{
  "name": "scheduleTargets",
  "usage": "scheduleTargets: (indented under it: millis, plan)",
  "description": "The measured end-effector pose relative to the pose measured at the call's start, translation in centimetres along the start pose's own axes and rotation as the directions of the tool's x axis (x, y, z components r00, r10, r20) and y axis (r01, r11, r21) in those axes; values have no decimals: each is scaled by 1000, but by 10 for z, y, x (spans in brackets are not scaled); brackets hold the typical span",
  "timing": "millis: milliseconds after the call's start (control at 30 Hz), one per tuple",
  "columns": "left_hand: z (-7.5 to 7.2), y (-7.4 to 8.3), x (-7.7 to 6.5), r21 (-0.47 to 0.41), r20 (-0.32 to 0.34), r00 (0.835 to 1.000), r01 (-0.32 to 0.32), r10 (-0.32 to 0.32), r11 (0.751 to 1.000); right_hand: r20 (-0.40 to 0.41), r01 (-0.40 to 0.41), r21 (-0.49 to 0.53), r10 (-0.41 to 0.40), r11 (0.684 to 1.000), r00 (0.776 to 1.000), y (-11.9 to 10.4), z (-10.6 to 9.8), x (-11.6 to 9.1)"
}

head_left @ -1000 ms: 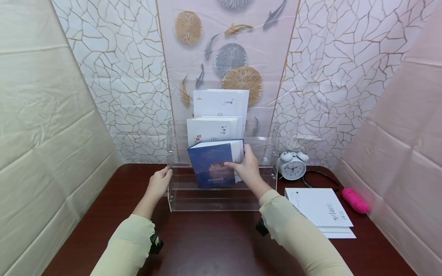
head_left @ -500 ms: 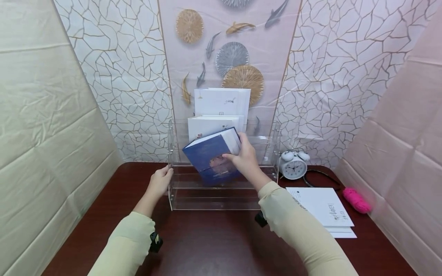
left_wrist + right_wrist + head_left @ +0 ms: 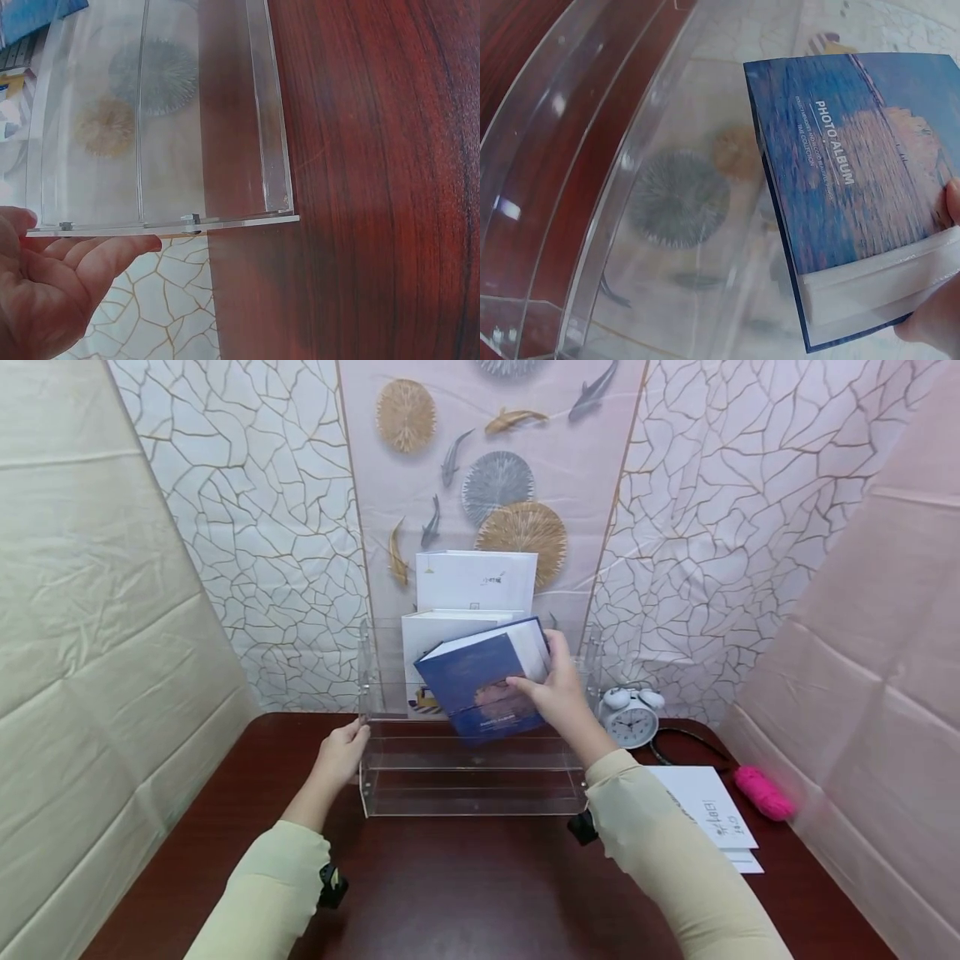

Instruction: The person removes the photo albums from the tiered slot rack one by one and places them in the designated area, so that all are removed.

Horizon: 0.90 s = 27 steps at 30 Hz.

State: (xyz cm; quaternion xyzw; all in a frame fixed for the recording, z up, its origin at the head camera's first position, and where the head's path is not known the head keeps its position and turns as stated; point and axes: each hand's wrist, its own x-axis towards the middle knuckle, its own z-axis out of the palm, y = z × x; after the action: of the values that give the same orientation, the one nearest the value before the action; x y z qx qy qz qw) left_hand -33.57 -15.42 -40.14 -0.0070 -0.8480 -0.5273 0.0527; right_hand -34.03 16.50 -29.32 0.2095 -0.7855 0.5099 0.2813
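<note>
My right hand [image 3: 558,689] grips the right side of a blue photo album [image 3: 480,672], thumb across its front cover. The album is tilted, its right side higher, in front of a tiered clear acrylic rack [image 3: 472,815]. "PHOTO ALBUM" is legible on its cover in the right wrist view. With my left hand [image 3: 341,756] I pinch the rack's left side panel [image 3: 169,226], the thumb on one face and the fingers on the other. Two white albums stand upright in the rack: a rear one [image 3: 476,580] and a front one [image 3: 431,625], partly covered by the blue album.
Right of the rack stands a white twin-bell alarm clock [image 3: 632,724], with a dark cord [image 3: 697,742] behind. More white albums [image 3: 708,806] lie stacked on the dark red table [image 3: 465,893], partly behind my right sleeve. Pink yarn [image 3: 763,793] sits near the right edge.
The blue album has tilted, then risen and shifted to the right in my right hand, away from the rack's lower rails. My left hand stays on the rack's left side.
</note>
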Motion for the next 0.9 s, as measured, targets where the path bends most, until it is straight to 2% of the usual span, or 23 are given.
scheduleTargets:
  millis: [167,333,467,600,733,800,900]
  plan:
    - [-3,-2,1,3,-9,1000,-3,3,1000,-66,18,20,-17,1000,998,-5,-12,0]
    - [-6,-4,2,28,-19,1000,-12,13,1000,-115,8,65,0,998,993,-12,-26,-6]
    - [-10,-4,1,21,-16,1000,-6,6,1000,-179,-29,204,67,978,982,-22,-39,-15]
    - [-13,-4,0,15,-13,1000,-11,11,1000,-266,-39,364,144,930,953,-32,-57,-27]
    - [-16,-6,-2,23,-23,1000,-2,2,1000,-354,13,476,178,880,918,-37,-80,-40]
    - [-16,-7,-4,18,-15,1000,10,-10,1000,-394,30,534,217,845,893,-37,-93,-49]
    - [-16,-7,-5,13,-14,1000,13,-13,1000,-437,32,633,322,774,840,-36,-113,-70]
